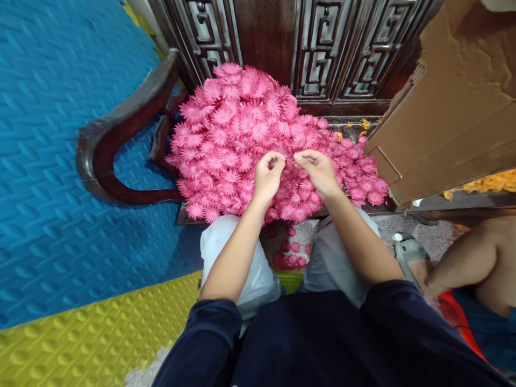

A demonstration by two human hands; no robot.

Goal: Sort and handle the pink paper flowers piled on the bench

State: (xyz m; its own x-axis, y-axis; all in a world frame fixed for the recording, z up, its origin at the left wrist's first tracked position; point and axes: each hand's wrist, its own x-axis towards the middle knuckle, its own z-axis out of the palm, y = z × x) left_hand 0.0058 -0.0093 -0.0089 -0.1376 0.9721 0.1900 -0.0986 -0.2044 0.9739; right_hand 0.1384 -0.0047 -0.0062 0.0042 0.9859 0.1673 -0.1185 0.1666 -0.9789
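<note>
A large heap of pink artificial-looking flower heads [226, 134] lies on a dark wooden bench in front of me. Over the right part of the heap, my left hand [269, 171] is closed, thumb and forefinger pinched together. Close beside it, a small gap away, my right hand [316, 167] makes a similar pinch. The fingertips of both hands point toward each other. Whatever lies between the fingers is too small to make out against the pink petals.
A curved wooden armrest [107, 145] stands at the left, beside blue matting [48, 134]. A cardboard box [455, 102] is at the right, with orange petals [494, 181] near it. Several pink flowers [292, 258] lie on the floor between my knees. Another person's leg [463, 258] is at the right.
</note>
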